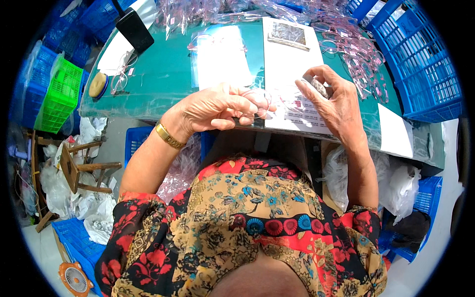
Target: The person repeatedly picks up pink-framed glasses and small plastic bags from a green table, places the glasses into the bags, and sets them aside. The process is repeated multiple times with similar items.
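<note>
My left hand (217, 106) is closed on a pair of thin-rimmed eyeglasses (260, 100), pinching it above the front edge of the table. One round lens shows clearly beside the fingertips; part of the frame is hidden by the fingers. My right hand (336, 99) grips a small grey, mottled wad (318, 88) between thumb and fingers, a little to the right of the eyeglasses. Beneath both hands lies a white printed sheet (292, 64). A flat grey rectangular pad (288, 35) rests at the far end of that sheet.
Many pink-tinted eyeglasses (354, 54) in clear wrap crowd the green table (163, 74) at back right. A black phone-like device (134, 30) and a round yellowish pad (98, 85) sit left. Blue crates (415, 59), a green crate (62, 94) and a wooden stool (71, 168) stand around.
</note>
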### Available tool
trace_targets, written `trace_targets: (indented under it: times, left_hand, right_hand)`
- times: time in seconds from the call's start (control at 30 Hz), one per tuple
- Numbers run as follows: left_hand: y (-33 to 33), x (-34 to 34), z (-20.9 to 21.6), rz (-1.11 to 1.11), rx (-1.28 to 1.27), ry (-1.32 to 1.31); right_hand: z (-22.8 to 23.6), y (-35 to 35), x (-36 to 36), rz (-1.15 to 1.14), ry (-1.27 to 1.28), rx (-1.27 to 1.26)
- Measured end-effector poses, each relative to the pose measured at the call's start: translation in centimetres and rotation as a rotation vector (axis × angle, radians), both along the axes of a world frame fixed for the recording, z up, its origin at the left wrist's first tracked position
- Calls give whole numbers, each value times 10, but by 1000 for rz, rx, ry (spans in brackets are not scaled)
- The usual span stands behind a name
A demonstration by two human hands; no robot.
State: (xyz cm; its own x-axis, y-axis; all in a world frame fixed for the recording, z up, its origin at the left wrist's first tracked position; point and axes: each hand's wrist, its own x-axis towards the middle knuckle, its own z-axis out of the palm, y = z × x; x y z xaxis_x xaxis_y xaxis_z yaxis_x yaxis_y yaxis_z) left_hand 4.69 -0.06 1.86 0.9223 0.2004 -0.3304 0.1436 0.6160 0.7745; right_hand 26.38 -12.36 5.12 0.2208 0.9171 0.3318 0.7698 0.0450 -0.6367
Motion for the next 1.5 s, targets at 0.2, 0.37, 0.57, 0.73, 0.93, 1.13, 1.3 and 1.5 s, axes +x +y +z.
trace_targets:
  times: [0.2, 0.37, 0.57, 0.73, 0.93, 1.13, 1.3, 1.5]
  left_hand:
    - [1, 0, 3, 36, -9, 43]
    - [-3, 0, 7, 44, -9, 43]
    - [-8, -6, 8, 56, 104, 74]
    - [1, -22, 28, 305, 440, 42]
    - [37, -65, 8, 603, 983, 422]
    - [46, -45, 10, 563, 1155, 700]
    - [59, -39, 0, 565, 1204, 666]
    - [63, -45, -4, 625, 983, 483]
  right_hand:
    - [-16, 2, 12, 113, 356, -145]
    - [-13, 3, 16, 191, 370, -212]
    - [-4, 3, 6, 296, 752, -425]
    - [-13, 2, 13, 274, 850, -351]
    - [-23, -1, 20, 229, 836, -186]
    - [-32, -1, 18, 186, 664, -27]
    - [-35, -2, 17, 159, 658, 4]
    - [-34, -4, 14, 123, 724, 3]
